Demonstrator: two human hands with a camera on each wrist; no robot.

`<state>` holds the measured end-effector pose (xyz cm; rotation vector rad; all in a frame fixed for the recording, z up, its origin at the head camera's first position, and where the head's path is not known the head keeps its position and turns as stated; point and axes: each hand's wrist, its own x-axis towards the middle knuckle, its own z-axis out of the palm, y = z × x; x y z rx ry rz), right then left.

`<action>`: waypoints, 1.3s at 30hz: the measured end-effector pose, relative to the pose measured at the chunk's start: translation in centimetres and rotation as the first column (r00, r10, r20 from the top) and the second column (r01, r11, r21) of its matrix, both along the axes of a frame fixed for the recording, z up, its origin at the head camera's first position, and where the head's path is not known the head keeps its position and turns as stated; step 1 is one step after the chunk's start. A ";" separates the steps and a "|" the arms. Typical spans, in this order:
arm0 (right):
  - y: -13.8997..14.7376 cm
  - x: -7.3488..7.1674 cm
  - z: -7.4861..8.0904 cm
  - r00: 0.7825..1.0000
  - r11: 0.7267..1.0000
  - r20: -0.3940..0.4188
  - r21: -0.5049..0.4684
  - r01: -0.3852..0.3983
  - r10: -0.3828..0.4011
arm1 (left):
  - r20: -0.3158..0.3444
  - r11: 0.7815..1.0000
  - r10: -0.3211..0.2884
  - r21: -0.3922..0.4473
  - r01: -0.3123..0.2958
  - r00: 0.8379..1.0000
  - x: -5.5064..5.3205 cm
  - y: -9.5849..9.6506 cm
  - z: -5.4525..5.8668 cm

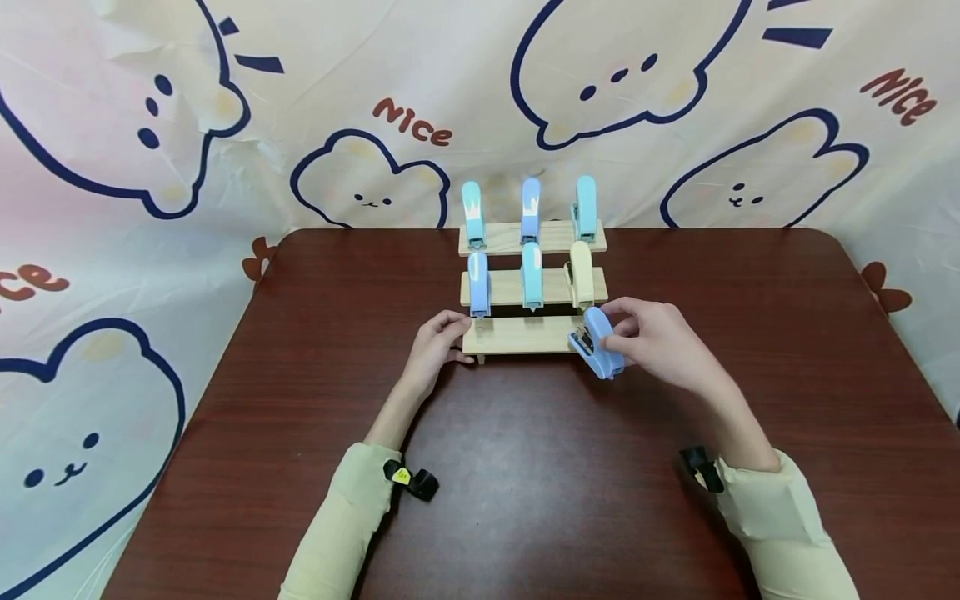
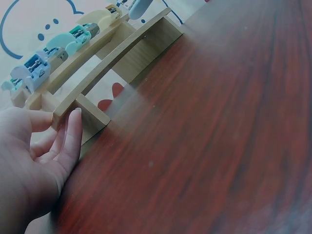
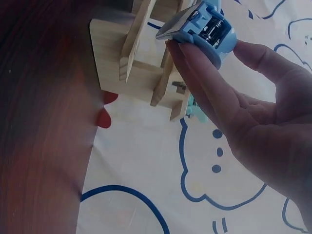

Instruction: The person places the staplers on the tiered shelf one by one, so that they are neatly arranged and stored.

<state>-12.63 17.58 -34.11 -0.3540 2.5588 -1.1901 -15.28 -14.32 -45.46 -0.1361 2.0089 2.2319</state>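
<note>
My right hand (image 1: 656, 342) pinches a blue stapler (image 1: 597, 343) between thumb and fingers, tilted at the right end of the rack's lowest step. In the right wrist view the stapler (image 3: 207, 31) shows its metal inner parts. With thumb and fingers my left hand (image 1: 435, 346) grips the left end of the same step of the wooden rack (image 1: 521, 335); the left wrist view has this hand (image 2: 39, 151) around the board's corner. On the middle step stand a blue stapler (image 1: 478, 285), a light blue stapler (image 1: 532, 277) and a cream stapler (image 1: 581, 277).
Three more staplers in blue shades, among them a middle one (image 1: 530, 210), stand on the rack's top step (image 1: 498, 237). Beneath everything is a dark brown wooden table (image 1: 525, 483). A pale cloth (image 1: 480, 50) with cartoon outlines hangs behind the table's far edge.
</note>
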 end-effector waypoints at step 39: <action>-0.6 -0.5 -0.9 0.967 0.963 -0.162 0.151 0.223 -0.199 | 0.004 1.000 -0.007 -0.005 0.007 1.000 0.0 0.0 0.0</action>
